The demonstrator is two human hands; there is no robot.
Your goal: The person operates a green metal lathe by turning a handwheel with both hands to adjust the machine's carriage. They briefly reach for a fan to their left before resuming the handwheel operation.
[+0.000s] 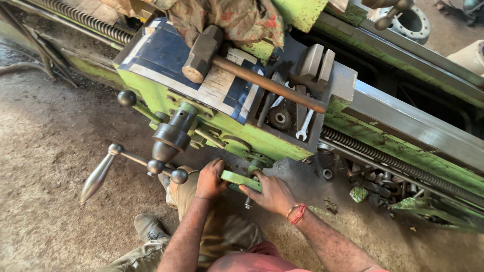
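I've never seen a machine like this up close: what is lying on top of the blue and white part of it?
A sledgehammer lies across the blue and white plate, its wooden handle reaching over a recess holding wrenches. A patterned rag drapes over the plate's far edge; whatever lies under it is hidden.

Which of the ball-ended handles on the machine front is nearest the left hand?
The small ball knob at the end of the crank bar, just beside the left hand. The black ball higher up and the long tapered grip sit farther off.
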